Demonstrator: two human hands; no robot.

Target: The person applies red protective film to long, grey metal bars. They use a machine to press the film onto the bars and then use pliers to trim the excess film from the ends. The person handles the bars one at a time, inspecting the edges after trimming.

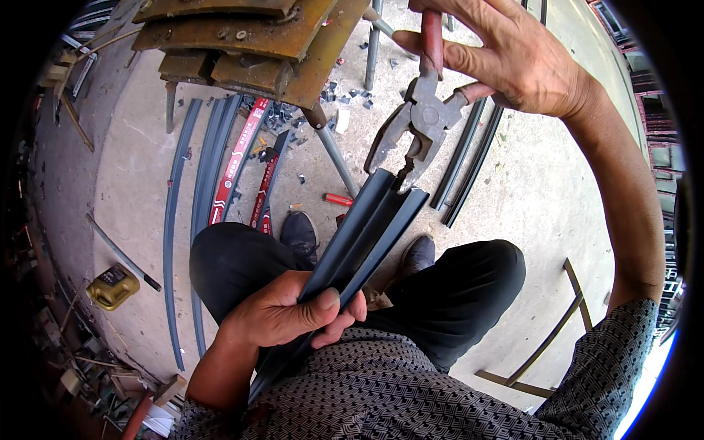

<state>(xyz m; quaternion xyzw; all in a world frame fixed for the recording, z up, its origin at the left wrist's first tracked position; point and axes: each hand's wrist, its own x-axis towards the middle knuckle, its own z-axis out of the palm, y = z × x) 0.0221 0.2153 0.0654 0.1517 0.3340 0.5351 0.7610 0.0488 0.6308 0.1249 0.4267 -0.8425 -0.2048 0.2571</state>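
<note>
A dark grey channel-shaped profile strip (352, 246) slants across my lap, its far end pointing up and right. My left hand (297, 312) is wrapped round the strip, thumb on top. My right hand (510, 62) grips red-handled pliers (429, 117), fingers spread around the two handles. The pliers' jaws stand apart at the strip's far end; one jaw reaches the end's right part, and the other is beside its left edge. Whether the jaws pinch the strip I cannot tell. The strip's near end runs under my left forearm, out of sight.
A brown metal-topped stand (235, 37) on legs is at the upper left. Long grey strips (213, 161), some with red film, lie on the floor beside dark scraps. A gold jug (112, 287) stands left. Two dark strips (469, 161) and a thin angled frame (546, 341) lie right.
</note>
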